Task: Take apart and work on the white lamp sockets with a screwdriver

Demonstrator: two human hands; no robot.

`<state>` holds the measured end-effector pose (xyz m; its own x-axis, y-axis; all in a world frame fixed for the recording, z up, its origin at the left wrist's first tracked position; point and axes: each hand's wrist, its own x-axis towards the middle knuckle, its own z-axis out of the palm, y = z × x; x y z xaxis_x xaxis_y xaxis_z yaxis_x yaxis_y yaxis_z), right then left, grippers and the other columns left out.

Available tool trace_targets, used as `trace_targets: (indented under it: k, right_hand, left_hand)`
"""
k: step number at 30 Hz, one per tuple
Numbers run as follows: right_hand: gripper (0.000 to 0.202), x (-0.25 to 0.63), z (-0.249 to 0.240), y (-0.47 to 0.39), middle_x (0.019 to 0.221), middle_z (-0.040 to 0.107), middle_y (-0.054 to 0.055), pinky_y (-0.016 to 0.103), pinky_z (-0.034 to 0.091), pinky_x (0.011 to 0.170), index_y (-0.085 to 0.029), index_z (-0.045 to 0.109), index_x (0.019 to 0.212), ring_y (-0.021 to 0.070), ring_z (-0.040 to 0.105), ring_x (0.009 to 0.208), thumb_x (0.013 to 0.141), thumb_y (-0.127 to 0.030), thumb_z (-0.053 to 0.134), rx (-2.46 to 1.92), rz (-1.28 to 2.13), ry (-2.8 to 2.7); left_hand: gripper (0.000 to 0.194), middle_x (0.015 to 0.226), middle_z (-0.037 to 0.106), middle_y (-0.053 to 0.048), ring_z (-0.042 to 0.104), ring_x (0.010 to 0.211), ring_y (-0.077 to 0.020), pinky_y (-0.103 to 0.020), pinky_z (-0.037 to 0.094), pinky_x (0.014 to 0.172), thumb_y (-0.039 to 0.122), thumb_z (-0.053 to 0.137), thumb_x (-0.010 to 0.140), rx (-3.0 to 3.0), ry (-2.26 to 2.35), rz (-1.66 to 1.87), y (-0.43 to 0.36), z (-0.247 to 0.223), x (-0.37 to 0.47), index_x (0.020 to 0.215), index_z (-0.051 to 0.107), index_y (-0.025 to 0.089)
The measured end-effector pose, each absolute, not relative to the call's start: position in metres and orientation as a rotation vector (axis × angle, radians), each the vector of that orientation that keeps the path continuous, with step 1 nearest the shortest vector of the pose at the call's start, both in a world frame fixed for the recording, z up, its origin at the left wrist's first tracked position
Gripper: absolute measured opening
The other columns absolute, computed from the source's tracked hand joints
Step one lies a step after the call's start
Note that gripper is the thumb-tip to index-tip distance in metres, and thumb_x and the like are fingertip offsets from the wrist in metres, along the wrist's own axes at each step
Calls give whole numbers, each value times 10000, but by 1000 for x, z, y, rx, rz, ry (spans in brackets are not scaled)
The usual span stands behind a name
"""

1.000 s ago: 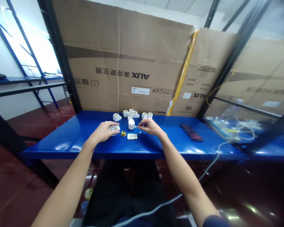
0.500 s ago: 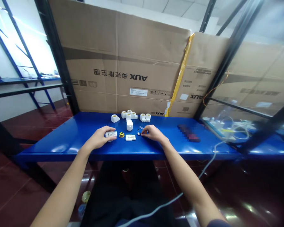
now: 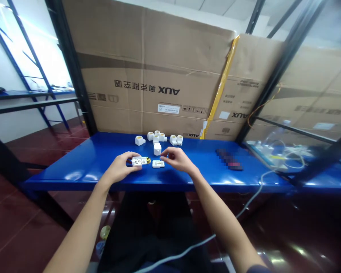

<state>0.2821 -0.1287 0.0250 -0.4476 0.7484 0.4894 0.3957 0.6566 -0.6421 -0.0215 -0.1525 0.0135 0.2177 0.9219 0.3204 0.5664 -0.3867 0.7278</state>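
My left hand holds an open white plastic housing by its edges, small parts visible inside it. Touching or just behind its right end is a yellow and black round piece. A flat white cover piece lies on the blue table between my hands. My right hand is raised just right of it, thumb and fingertips pinched together; whatever is between them is too small to make out. Behind the cover stands a white block-shaped piece.
Several white fittings with yellow rings stand along the back of the blue table, before a large cardboard sheet. A dark, pixelated flat object lies to the right. Beyond a black post are cables.
My left hand has shifted slightly right with the housing, now beside the yellow and black piece. My right hand has lifted off the table and moved left. The view has shifted slightly.
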Motion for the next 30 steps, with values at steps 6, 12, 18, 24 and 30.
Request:
trace_targets:
  k: [6, 12, 18, 24, 30]
  right_hand:
    - [105, 241, 31, -144, 1006, 731, 41, 272, 460, 747, -186, 800, 1077, 143, 594, 784, 1006, -215, 729, -778, 455, -2267]
    - [66, 230, 39, -138, 1057, 739, 59, 283, 440, 803, -181, 757, 978, 184, 650, 928, 1004, -142, 710, -945, 308, -2404]
    - [117, 231, 30, -130, 889, 742, 24, 266, 407, 721, -175, 713, 890, 149, 619, 792, 983, -223, 766, -1007, 484, -2381]
    - [120, 217, 21, -127, 863, 734, 24, 270, 392, 697, -188, 666, 842, 157, 610, 775, 951, -189, 716, -1098, 458, -2312]
    - [87, 212, 20, -123, 871, 736, 38, 268, 396, 690, -186, 669, 851, 162, 609, 778, 914, -148, 714, -1128, 463, -2308]
  left_hand:
    - [466, 1140, 816, -88, 768, 1006, -304, -419, 614, 908, 497, 860, 772, 2103, 1295, 1066, -159, 14, -3, 1136, 789, 215]
    - [443, 1156, 789, -83, 749, 1010, -288, -413, 614, 897, 516, 841, 822, 2155, 1276, 1133, -159, 0, -1, 1158, 783, 233]
    - [412, 1188, 772, -92, 735, 1091, -299, -413, 596, 945, 502, 815, 867, 2140, 1338, 1310, -161, -17, -4, 1175, 768, 233]
    - [360, 1168, 764, -100, 705, 1110, -313, -447, 560, 979, 468, 778, 888, 2210, 1356, 1355, -158, -21, -3, 1160, 768, 232]
    - [311, 1162, 769, -97, 679, 1122, -322, -458, 534, 1004, 414, 761, 899, 2260, 1409, 1380, -159, -24, -2, 1161, 768, 244]
